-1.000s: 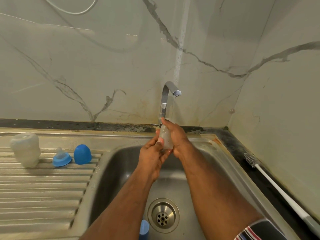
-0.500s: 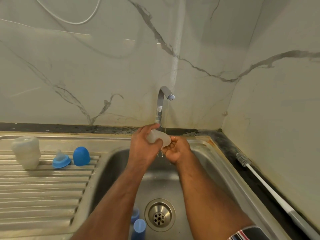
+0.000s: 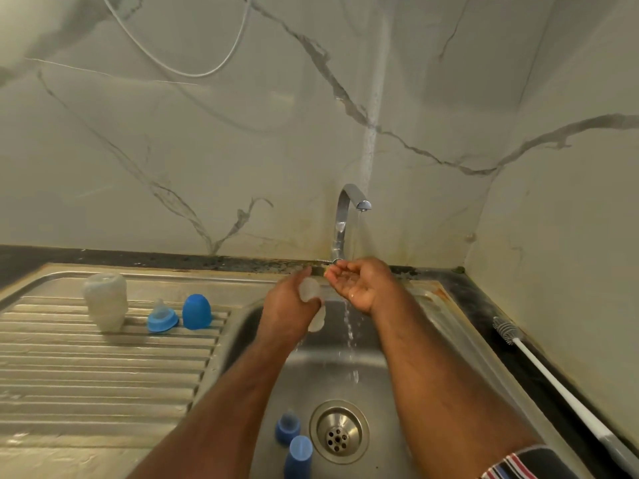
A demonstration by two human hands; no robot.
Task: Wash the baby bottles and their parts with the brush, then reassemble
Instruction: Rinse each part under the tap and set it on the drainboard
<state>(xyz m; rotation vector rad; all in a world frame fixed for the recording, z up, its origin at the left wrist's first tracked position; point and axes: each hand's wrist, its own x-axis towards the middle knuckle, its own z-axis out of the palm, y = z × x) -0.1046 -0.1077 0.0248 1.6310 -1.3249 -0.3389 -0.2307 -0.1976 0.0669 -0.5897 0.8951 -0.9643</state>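
Head view: the left hand [image 3: 288, 305] grips a clear bottle [image 3: 313, 305] over the sink [image 3: 345, 375], just at 9 o'clock of the right hand [image 3: 359, 283], which is cupped palm-up, holding nothing, under the stream from the tap [image 3: 345, 216]. On the drainboard [image 3: 86, 375] at 9 o'clock stand a second clear bottle [image 3: 105, 300], a blue nipple ring [image 3: 161, 318] and a blue cap [image 3: 196, 311] in a row, while two blue parts [image 3: 294, 440] lie in the basin beside the drain [image 3: 339, 432] at 6 o'clock. The brush [image 3: 539, 364] lies on the desk [image 3: 484, 299] at 3 o'clock, well apart from both hands
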